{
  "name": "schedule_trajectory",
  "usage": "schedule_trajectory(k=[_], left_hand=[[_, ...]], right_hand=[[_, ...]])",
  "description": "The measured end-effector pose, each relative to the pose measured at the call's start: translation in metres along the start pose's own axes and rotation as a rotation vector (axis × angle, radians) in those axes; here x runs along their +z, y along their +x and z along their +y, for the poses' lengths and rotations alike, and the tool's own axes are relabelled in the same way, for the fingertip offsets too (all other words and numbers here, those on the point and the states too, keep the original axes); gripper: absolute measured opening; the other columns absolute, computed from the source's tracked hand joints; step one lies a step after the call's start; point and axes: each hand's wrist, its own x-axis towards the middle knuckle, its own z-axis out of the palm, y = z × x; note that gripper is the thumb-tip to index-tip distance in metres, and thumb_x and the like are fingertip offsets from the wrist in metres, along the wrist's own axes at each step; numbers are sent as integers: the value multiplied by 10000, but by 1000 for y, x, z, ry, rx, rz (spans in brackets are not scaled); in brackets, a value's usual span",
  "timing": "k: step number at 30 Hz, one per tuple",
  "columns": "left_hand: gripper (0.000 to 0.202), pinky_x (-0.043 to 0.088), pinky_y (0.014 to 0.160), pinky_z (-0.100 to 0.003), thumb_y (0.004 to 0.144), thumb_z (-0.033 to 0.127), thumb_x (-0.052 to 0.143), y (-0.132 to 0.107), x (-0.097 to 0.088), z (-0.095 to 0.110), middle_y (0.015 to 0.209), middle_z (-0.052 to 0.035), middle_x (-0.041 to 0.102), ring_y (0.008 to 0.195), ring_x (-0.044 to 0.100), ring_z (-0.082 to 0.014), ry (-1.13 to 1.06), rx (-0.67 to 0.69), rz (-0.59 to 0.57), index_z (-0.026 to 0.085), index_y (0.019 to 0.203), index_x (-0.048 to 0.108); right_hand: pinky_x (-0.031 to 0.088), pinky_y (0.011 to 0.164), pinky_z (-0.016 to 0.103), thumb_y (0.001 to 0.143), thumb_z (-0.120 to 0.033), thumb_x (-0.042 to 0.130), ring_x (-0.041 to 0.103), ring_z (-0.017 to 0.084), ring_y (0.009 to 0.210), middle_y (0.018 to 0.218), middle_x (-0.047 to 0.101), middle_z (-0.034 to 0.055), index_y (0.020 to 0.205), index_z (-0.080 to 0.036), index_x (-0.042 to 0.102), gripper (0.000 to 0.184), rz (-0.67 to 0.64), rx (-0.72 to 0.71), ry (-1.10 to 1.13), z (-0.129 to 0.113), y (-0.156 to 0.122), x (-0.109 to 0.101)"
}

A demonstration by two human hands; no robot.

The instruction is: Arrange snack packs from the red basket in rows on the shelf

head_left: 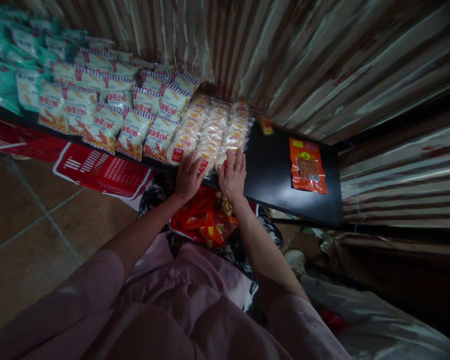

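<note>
Someone's left hand [189, 177] and right hand [232, 176] rest on the front round packs [210, 153]; white bags [104, 127] crowd beside them, an orange packet [307, 167] lies apart on the shelf [266, 167].

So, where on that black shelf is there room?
Bare glossy black shelf lies between the clear-wrapped round white packets and the flat orange plastic pouch; a narrower strip borders its right. Left is crowded: packets, stripe-edged white bags, teal bags.

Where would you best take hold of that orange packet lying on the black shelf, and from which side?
Probably by pinching the near short edge of the orange packet, coming from the person's side. It lies flat on the black shelf, and that thin edge faces the person; the right hand is the closer one.
</note>
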Motion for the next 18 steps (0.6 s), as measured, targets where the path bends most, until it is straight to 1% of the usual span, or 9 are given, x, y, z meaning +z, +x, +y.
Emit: schedule_trajectory(k=[5,8,11,14,16,18], left_hand=[[377,279,1110,-458,922,335,372,1,2,1,1399,-130,402,1353,290,-227,-6,-46,-39,180,1263,419],[394,261,1118,-462,925,346,355,1,2,2,1421,-114,381,1359,278,-231,-45,-79,-71,192,1283,410],[402,252,1124,-464,923,344,358,0,2,1,1432,-102,366,1366,263,-230,-90,-77,-58,205,1297,405],[423,253,1124,-456,916,355,380,-1,-1,1,1441,-115,345,1375,236,-234,-102,-49,-21,191,1305,400],[449,255,1119,-457,908,370,393,-3,-3,1,1452,-123,322,1380,218,-240,-107,-47,-10,184,1317,383],[466,249,1115,-467,907,363,388,-8,-8,1,1467,-128,292,1384,202,-245,-114,-74,1,180,1334,353]], right_hand=[[302,1054,469,924,-393,304,131,278,1390,1519,149,109,1440,-181,211,566,3,-7,-40,-3,-1,-1],[282,1062,488,926,-391,302,104,274,1396,1524,134,108,1444,-189,196,566,13,-5,-11,-2,-2,1],[250,1075,508,926,-390,296,51,275,1403,1527,111,114,1441,-174,205,566,10,-19,25,0,-1,2],[197,1087,542,928,-393,272,8,276,1405,1522,111,119,1437,-158,212,563,13,-32,73,3,1,-2],[171,1090,553,930,-392,250,2,276,1405,1516,119,130,1433,-148,212,561,63,0,127,3,0,-8],[183,1087,538,934,-381,224,41,271,1403,1502,147,150,1423,-136,224,547,152,64,195,3,-7,-17]])
